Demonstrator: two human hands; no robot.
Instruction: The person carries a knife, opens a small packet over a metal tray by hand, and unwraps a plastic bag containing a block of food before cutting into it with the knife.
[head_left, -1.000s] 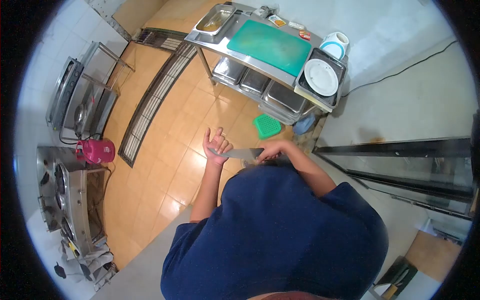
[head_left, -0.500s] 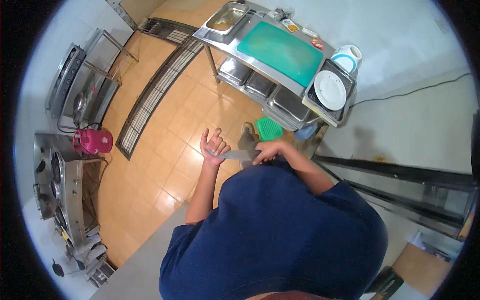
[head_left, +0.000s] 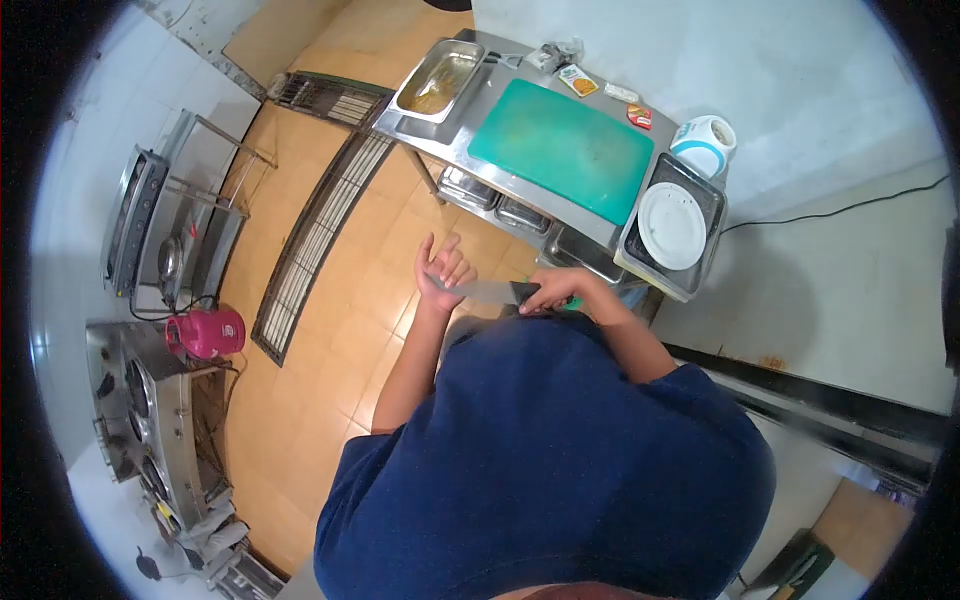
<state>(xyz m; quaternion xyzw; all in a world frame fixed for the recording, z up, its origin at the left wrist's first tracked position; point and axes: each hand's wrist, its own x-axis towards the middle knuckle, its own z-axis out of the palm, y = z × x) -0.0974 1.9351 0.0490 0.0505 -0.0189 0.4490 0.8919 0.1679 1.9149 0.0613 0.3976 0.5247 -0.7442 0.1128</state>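
Note:
A kitchen knife (head_left: 487,291) lies level in front of my body, its dark handle wrapped in my right hand (head_left: 553,290). The blade points left, and its tip comes up to the palm of my left hand (head_left: 445,274). That palm is turned up, with the thumb stretched out and the fingers apart and loosely bent. Whether the tip touches the skin I cannot tell. Beyond both hands stands a steel table (head_left: 445,140) bearing a green cutting board (head_left: 562,150).
On the table are a metal pan (head_left: 440,82), small packets (head_left: 578,80) and a black tray (head_left: 706,196) with a white plate (head_left: 671,226). A white-blue appliance (head_left: 703,146) stands by the wall. Leftward are a floor grate (head_left: 318,215), a pink gas cylinder (head_left: 206,332) and a stove (head_left: 160,420).
The steel table appears closer and the view has shifted. Less of the green basket below shows. Both hands keep their pose, the knife still in my right hand.

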